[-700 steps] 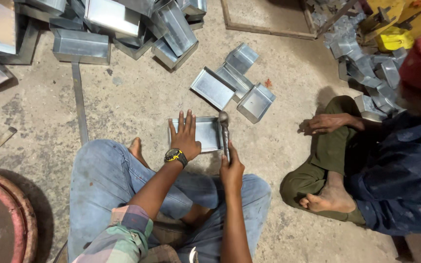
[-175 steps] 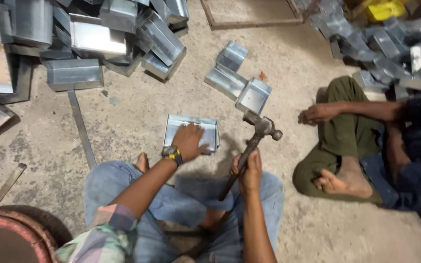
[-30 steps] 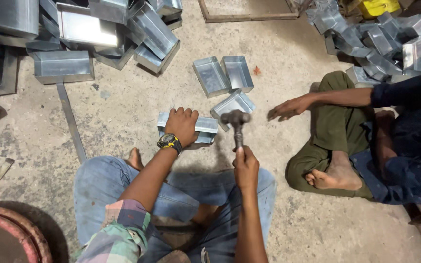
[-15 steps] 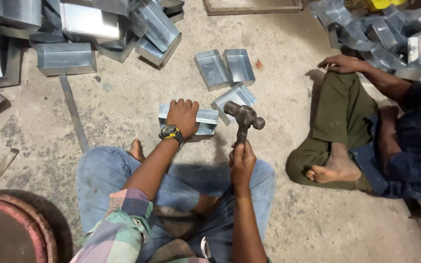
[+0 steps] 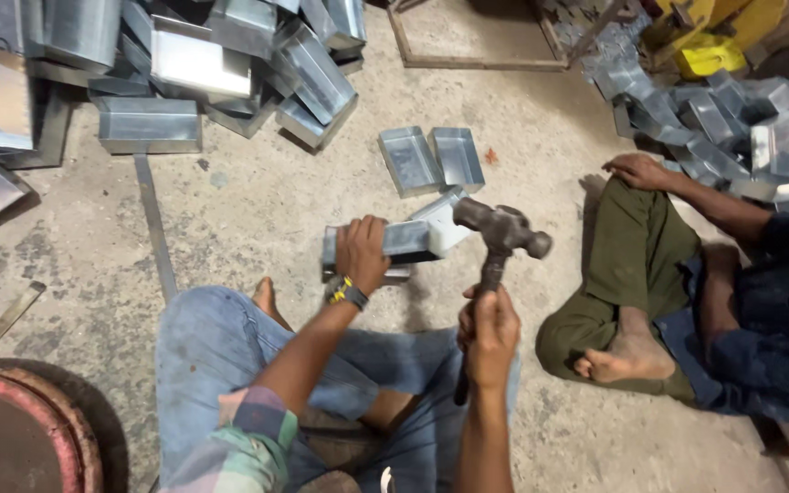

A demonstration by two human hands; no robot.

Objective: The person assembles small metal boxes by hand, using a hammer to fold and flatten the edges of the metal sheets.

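I sit on a concrete floor in blue jeans. My left hand (image 5: 362,253), with a watch at the wrist, presses down on a folded sheet-metal box (image 5: 394,243) lying on the floor in front of my knees. My right hand (image 5: 489,333) grips the dark handle of a hammer (image 5: 501,230), whose head is raised just right of the box and above its right end. Two finished metal boxes (image 5: 431,160) lie side by side a little farther ahead.
A heap of larger metal boxes (image 5: 194,64) fills the far left. Another person (image 5: 687,274) sits cross-legged at my right beside a pile of small metal pieces (image 5: 741,128). A flat metal strip (image 5: 155,228) lies at left; a rusty red drum (image 5: 11,438) at bottom left.
The hammer head has risen and tilted right from where it rested on the box a second ago. The other person's hand has drawn back from the box to their knee.
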